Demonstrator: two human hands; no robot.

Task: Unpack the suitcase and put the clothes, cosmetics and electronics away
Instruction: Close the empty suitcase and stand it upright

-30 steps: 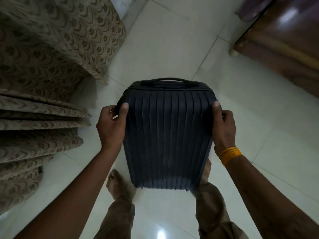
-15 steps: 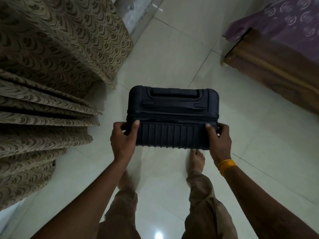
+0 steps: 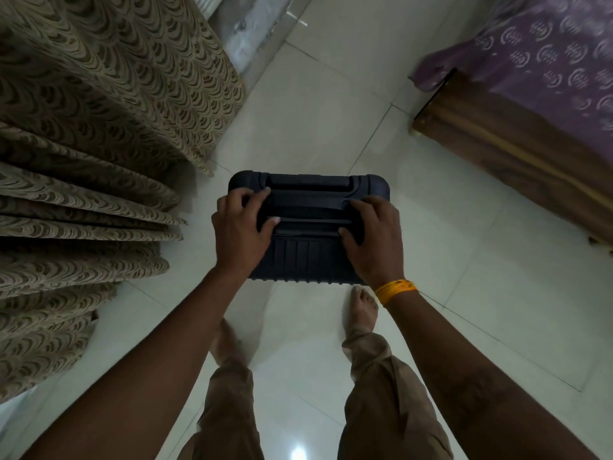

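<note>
**Glossy tiles, 2 hands on a closed suitcase**

Pale glossy floor tiles (image 3: 331,104) fill the room's middle, crossed by thin grout lines and carrying a bright light reflection down between the person's legs. On them stands the dark ribbed suitcase (image 3: 306,260), upright and closed, seen from above so that its top end faces the camera.

Resting on that top end, the left hand (image 3: 240,227) has its fingers spread and lightly bent over the left corner, thumb reaching toward the middle. Opposite it, the right hand (image 3: 373,237) lies on the right part, fingers extended toward the recessed carry handle (image 3: 308,207), which runs between the 2 hands. Neither hand wraps round anything. An orange thread band (image 3: 396,290) circles the right wrist.

Left of the left hand, a brown curtain (image 3: 93,134) with a scalloped pattern hangs in heavy folds down to the floor. Beyond and to the right of the right hand sits a wooden bed frame (image 3: 504,154) under a purple patterned bedsheet (image 3: 547,61). Below the hands, 1 bare foot (image 3: 363,307) and tan trousers (image 3: 381,393) show on the tiles.
</note>
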